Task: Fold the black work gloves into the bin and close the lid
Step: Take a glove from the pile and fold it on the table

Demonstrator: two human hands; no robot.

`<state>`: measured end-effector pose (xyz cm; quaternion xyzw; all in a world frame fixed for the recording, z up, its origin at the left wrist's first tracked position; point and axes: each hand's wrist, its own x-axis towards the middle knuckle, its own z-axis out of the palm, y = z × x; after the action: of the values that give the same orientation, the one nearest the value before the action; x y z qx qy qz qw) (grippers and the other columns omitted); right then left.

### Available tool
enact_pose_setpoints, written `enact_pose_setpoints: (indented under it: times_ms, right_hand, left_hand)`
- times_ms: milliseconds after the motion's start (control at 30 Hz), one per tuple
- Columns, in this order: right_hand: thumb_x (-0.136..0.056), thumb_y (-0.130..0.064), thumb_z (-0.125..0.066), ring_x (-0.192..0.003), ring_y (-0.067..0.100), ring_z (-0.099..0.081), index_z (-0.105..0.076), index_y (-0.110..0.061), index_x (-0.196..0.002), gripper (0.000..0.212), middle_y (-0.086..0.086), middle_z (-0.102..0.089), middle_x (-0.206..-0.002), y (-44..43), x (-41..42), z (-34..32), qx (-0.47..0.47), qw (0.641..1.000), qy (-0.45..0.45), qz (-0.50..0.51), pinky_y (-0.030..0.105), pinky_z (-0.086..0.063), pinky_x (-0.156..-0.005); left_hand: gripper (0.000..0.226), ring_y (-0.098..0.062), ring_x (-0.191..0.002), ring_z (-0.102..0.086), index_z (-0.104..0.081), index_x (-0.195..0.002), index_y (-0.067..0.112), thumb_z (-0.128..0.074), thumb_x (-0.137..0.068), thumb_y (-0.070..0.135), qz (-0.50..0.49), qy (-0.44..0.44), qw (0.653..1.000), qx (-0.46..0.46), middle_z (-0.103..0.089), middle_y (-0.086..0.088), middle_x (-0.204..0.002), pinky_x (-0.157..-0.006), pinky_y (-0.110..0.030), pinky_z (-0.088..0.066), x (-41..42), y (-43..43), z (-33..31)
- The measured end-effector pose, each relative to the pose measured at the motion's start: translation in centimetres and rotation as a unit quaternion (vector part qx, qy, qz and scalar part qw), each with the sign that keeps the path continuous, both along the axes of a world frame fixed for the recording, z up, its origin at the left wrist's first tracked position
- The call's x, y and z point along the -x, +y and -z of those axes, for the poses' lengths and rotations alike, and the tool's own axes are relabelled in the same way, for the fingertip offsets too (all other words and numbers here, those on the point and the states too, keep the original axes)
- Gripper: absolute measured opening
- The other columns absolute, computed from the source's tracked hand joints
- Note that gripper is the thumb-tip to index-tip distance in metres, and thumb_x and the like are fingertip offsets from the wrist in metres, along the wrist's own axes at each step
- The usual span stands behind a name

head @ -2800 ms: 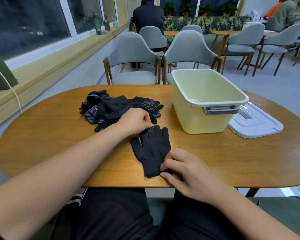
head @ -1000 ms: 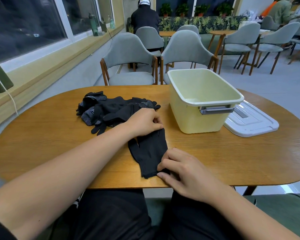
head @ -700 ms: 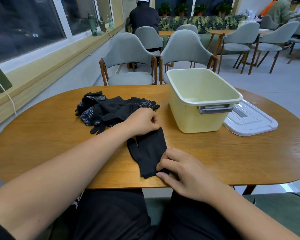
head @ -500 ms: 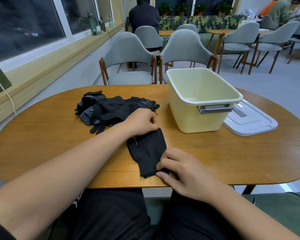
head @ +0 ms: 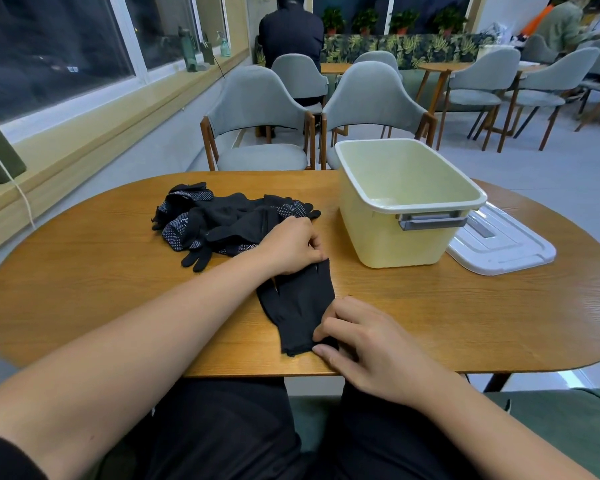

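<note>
**Black glove** (head: 297, 306) lies flat near the front edge of the table (head: 84, 271), in front of the glove pile (head: 229, 220). The left hand (head: 291, 245) pinches its far end with curled fingers (head: 314, 249), hiding the glove's tips. The right hand (head: 364, 341) pinches the cuff between thumb and fingers. The bin (head: 395, 244) stands open and partly hides the lid (head: 499, 244) lying beside it. Two chairs (head: 260, 109) stand beyond the table.

glove pile (head: 229, 223) left of bin (head: 409, 237) | lid (head: 503, 244) right of bin
</note>
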<state>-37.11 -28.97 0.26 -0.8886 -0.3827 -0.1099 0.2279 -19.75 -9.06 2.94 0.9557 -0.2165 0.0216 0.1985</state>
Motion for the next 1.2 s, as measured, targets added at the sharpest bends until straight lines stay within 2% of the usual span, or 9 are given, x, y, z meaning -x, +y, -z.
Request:
enact_pose_setpoints:
  times_ms: [100, 233, 333, 567, 633, 833, 1033, 1100, 1200]
  right_hand:
    - [-0.109, -0.041, -0.062, -0.101, 0.009, -0.054, -0.071, -0.027, -0.114, 0.017, -0.013, -0.055, -0.109, 0.0, -0.1, 0.0, -0.003, 1.000, 0.005, -0.001, 0.031, -0.049, -0.084]
    - [-0.109, -0.043, -0.061, -0.102, 0.007, -0.054, -0.071, -0.028, -0.116, 0.019, -0.014, -0.055, -0.110, 0.0, -0.2, 0.1, -0.004, 1.000, 0.008, -0.003, 0.030, -0.050, -0.084]
    - [-0.109, -0.042, -0.061, -0.103, 0.009, -0.055, -0.071, -0.026, -0.117, 0.020, -0.012, -0.056, -0.111, 0.2, -0.2, 0.4, -0.005, 1.000, 0.008, -0.001, 0.030, -0.050, -0.086]
    - [-0.111, -0.040, -0.057, -0.099, 0.015, -0.056, -0.071, -0.022, -0.115, 0.023, -0.007, -0.057, -0.108, 1.8, -0.2, 0.6, 0.001, 1.000, -0.009, -0.009, 0.034, -0.050, -0.085]
    - [-0.111, -0.040, -0.058, -0.098, 0.015, -0.057, -0.071, -0.022, -0.114, 0.023, -0.007, -0.057, -0.106, 2.0, -0.3, 0.6, 0.001, 1.000, -0.007, -0.005, 0.037, -0.052, -0.083]
    - [-0.108, -0.039, -0.063, -0.096, 0.013, -0.060, -0.073, -0.022, -0.112, 0.019, -0.008, -0.060, -0.104, 2.0, -0.6, 0.6, -0.024, 1.000, 0.009, -0.003, 0.037, -0.053, -0.080]
    - [-0.099, -0.052, -0.071, -0.098, 0.007, -0.054, -0.073, -0.027, -0.112, 0.028, -0.013, -0.056, -0.105, 1.7, -0.7, 0.5, -0.032, 0.999, 0.031, 0.014, 0.025, -0.048, -0.079]
    - [-0.099, -0.050, -0.071, -0.099, 0.007, -0.051, -0.071, -0.027, -0.112, 0.026, -0.014, -0.053, -0.106, 1.8, -0.6, 0.5, -0.024, 0.999, 0.021, 0.026, 0.014, -0.040, -0.078]
    - [-0.104, -0.044, -0.066, -0.102, 0.009, -0.053, -0.069, -0.026, -0.115, 0.021, -0.013, -0.054, -0.110, 2.1, -0.5, 0.7, -0.014, 0.999, 0.003, 0.038, 0.016, -0.042, -0.082]
  left_hand:
    - [0.011, -0.010, -0.094, -0.060, -0.077, -0.082, 0.034, -0.084, -0.088, 0.040, 0.002, -0.017, 1.000, 0.019, -0.067, 0.015, -0.091, -0.087, -0.041, -0.057, 0.6, 0.6, -0.1]
    - [0.015, -0.001, -0.094, -0.057, -0.076, -0.105, 0.033, -0.080, -0.092, 0.039, 0.000, -0.042, 0.995, 0.093, -0.065, 0.016, -0.101, -0.085, -0.024, -0.046, 3.3, 2.2, -1.1]
    - [0.012, -0.005, -0.097, -0.061, -0.075, -0.105, 0.037, -0.079, -0.094, 0.036, -0.002, -0.051, 0.990, 0.135, -0.068, 0.015, -0.099, -0.087, -0.025, -0.049, 6.4, 4.0, -1.5]
    - [0.011, -0.016, -0.098, -0.066, -0.081, -0.095, 0.036, -0.087, -0.088, 0.031, 0.083, 0.017, 0.985, 0.153, -0.069, 0.015, -0.101, -0.084, -0.028, -0.053, 14.0, 7.4, -0.9]
    - [0.009, -0.014, -0.103, -0.066, -0.082, -0.093, 0.037, -0.088, -0.087, 0.034, 0.100, 0.023, 0.985, 0.140, -0.068, 0.015, -0.101, -0.086, -0.028, -0.053, 15.6, 8.0, -0.3]
    - [0.022, -0.004, -0.107, -0.062, -0.078, -0.112, 0.039, -0.081, -0.090, 0.043, 0.118, -0.041, 0.986, 0.110, -0.062, 0.024, -0.107, -0.093, -0.032, -0.050, 17.6, 8.8, 1.9]
    - [0.021, -0.003, -0.097, -0.063, -0.079, -0.109, 0.036, -0.078, -0.089, 0.032, 0.102, -0.092, 0.986, 0.096, -0.065, 0.025, -0.102, -0.086, -0.033, -0.052, 17.4, 8.1, 2.3]
    - [0.021, -0.008, -0.085, -0.065, -0.080, -0.107, 0.035, -0.079, -0.089, 0.025, 0.082, -0.071, 0.985, 0.132, -0.069, 0.021, -0.095, -0.077, -0.028, -0.054, 17.0, 7.9, 2.3]
    - [0.026, -0.012, -0.066, -0.061, -0.080, -0.100, 0.035, -0.082, -0.086, 0.013, 0.031, -0.009, 0.979, 0.203, -0.070, 0.017, -0.081, -0.067, -0.028, -0.055, 16.5, 7.8, 2.2]
